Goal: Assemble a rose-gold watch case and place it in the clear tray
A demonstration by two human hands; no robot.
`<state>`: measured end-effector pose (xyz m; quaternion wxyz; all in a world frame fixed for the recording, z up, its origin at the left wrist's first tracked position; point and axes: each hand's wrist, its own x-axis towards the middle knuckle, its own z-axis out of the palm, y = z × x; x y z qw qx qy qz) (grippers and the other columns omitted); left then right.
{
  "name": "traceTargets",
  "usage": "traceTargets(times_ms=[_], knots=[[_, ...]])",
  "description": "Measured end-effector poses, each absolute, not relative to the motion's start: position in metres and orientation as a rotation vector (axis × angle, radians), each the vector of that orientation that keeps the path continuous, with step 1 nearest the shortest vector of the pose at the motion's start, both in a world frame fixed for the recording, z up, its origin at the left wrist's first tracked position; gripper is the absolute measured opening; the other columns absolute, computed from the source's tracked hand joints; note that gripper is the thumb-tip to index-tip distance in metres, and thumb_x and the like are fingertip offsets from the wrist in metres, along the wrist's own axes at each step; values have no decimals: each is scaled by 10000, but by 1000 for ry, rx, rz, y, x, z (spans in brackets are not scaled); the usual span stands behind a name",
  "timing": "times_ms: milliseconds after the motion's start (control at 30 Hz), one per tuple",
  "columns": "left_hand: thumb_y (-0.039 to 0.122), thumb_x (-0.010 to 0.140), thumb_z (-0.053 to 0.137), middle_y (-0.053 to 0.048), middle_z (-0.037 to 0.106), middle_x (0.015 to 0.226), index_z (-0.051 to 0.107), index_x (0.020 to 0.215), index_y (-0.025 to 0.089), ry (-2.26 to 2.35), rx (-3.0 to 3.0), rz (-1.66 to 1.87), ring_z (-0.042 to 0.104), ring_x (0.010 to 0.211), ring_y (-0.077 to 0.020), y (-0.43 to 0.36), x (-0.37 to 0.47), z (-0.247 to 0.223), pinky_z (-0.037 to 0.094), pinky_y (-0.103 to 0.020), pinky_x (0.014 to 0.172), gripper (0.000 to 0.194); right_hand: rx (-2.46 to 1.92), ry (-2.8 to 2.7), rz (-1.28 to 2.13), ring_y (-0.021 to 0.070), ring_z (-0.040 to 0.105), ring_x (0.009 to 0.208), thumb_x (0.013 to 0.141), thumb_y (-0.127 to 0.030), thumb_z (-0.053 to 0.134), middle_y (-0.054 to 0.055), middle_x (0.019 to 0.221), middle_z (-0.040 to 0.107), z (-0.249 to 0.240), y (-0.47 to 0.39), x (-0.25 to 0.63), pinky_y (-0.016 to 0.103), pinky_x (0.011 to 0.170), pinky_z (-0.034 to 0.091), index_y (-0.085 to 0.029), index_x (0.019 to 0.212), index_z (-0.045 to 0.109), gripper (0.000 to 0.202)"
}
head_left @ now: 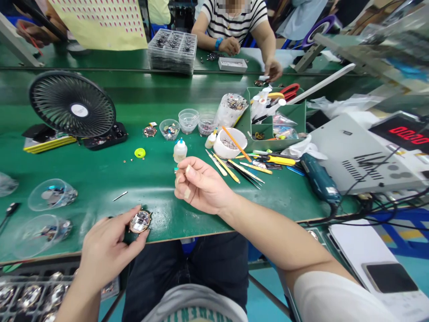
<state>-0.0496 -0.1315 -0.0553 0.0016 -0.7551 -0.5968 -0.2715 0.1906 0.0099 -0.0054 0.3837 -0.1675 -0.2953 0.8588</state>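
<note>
Near the front edge of the bench, my left hand point(112, 243) grips a round watch case point(140, 221) by its rim, with the inner parts facing up. My right hand point(201, 183) is raised over the mat with its fingers curled and thumb pressed in; whatever is in them, if anything, I cannot make out. Just beyond those fingers stands a small dropper bottle point(180, 150) with a blue tip. A thin metal pin-like piece point(119, 196) lies beyond the watch case. Farther back are a yellow-green ring point(140, 153) and another round watch part point(149, 131).
A black fan point(72, 105) stands at the back left. Clear cups point(188, 120) line the middle; tweezers point(246, 173) and a white bowl point(231, 145) sit right of my hand. Beyond are a green organizer point(278, 143), a power driver point(320, 179) and a co-worker's hand point(273, 69).
</note>
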Motion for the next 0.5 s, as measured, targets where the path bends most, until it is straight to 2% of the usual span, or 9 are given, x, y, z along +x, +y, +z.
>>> traceTargets(times_ms=[133,267,367,500], knots=[[509,1026,645,86,477,559,699,1331,202,-1914,-2386,-862,529,502,-134,-134,-51,-59,426,-290,593,436,-367,-738,2180,60,502,589,814,-434,979,-73,751,629,-5,10,192,217,590,460,-233,905,678,373],[518,1026,649,82,492,577,699,1341,207,-1931,-2385,-871,526,503,-126,-135,-53,-63,431,-287,597,446,-308,-725,2205,50,445,549,802,-458,989,-83,706,590,-2,10,193,208,557,419,-225,848,663,404],[530,1020,651,88,476,573,703,1337,201,-1918,-2386,-854,524,499,-122,-134,-55,-65,426,-283,596,460,-302,-683,2214,46,446,531,775,-434,1013,-82,682,610,2,9,194,197,537,412,-211,816,685,399],[518,1014,672,99,451,574,699,1352,189,-1915,-2379,-869,508,496,-109,-135,-54,-66,424,-276,615,472,-236,-643,2223,28,490,533,825,-378,990,-71,701,667,6,8,195,173,553,447,-198,851,745,305]])
